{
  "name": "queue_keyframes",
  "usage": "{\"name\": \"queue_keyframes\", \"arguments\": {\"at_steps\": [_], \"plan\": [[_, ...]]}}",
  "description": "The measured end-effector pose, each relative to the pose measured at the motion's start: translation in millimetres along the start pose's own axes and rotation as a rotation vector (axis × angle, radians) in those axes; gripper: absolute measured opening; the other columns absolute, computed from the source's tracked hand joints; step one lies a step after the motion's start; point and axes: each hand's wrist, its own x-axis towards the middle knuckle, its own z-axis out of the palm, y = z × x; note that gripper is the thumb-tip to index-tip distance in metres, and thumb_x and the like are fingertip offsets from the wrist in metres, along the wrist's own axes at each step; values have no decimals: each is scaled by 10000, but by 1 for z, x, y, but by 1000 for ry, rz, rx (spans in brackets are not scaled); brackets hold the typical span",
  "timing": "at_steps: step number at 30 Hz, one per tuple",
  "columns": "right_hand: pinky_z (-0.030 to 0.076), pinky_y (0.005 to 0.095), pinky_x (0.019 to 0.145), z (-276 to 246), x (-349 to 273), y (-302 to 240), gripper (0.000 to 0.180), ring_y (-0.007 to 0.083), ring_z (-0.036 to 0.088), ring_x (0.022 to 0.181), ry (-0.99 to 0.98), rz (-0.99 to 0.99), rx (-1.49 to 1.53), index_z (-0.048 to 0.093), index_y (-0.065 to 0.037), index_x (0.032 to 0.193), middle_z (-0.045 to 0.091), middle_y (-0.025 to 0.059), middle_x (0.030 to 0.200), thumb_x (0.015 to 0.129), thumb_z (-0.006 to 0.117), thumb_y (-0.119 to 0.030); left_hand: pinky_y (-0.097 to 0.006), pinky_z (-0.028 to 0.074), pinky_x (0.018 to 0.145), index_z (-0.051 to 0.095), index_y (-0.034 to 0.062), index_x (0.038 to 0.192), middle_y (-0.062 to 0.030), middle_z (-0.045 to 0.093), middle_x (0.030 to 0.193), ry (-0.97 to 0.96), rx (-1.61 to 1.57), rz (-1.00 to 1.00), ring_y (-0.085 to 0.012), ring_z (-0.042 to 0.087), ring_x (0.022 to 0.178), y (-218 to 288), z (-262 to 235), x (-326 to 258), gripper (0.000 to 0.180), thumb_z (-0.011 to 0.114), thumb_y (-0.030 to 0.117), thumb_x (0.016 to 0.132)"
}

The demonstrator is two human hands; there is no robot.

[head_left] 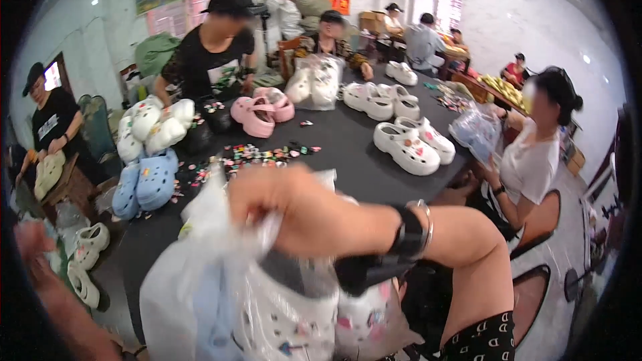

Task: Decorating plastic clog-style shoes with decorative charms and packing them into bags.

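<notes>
My right hand, with a dark band and a silver bangle at its wrist, is raised in front of me. Its fingers pinch the top of a translucent plastic bag, slightly blurred. Light blue shows through the bag. Just right of it, below my wrist, are white clogs with small charms, apparently bagged as well. A bagged pair with pink charms lies beside those. At the far left edge my left hand is smeared by motion and away from the bag; its fingers are not clear.
The dark table carries scattered charms, blue clogs, pink clogs and white clogs. Several people sit or stand around it. One at right handles a bagged blue pair. Pale clogs are at lower left.
</notes>
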Motion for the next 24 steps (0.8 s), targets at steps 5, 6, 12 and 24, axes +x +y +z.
{"name": "queue_keyframes", "arguments": {"at_steps": [5, 6, 12, 24], "plan": [[509, 262, 775, -103, -17, 12, 283, 101, 622, 859, 421, 535, 66, 646, -31, 1115, 686, 6, 954, 839, 649, 28, -447, 339, 1082, 403, -31, 1389, -135, 392, 1462, 115, 48, -420, -294, 410, 1327, -121, 14, -99, 619, 655, 127, 846], [511, 248, 789, -111, -10, 25, 264, 100, 625, 874, 496, 414, -36, 649, -40, 1120, 687, 25, 952, 865, 626, 20, -447, 339, 1082, 403, -31, 1389, -135, 392, 1462, 84, 68, -468, -294, 410, 1327, -129, 16, -106, 619, 655, 127, 846], [446, 234, 869, -161, -30, 44, 282, 81, 568, 967, 357, 460, -305, 596, 11, 1184, 654, 16, 1071, 907, 616, -39, -438, 346, 1073, 401, -29, 1393, -135, 398, 1458, -24, 166, -717, -287, 417, 1316, -80, -51, -166, 618, 656, 126, 852], [509, 215, 667, -201, -59, 90, 140, 82, 629, 741, 751, 909, 313, 690, -13, 952, 670, 26, 897, 908, 569, -70, -420, 359, 1054, 396, -26, 1402, -135, 411, 1450, -98, -221, -635, -273, 432, 1296, -152, 32, -122, 614, 656, 123, 865]]}}
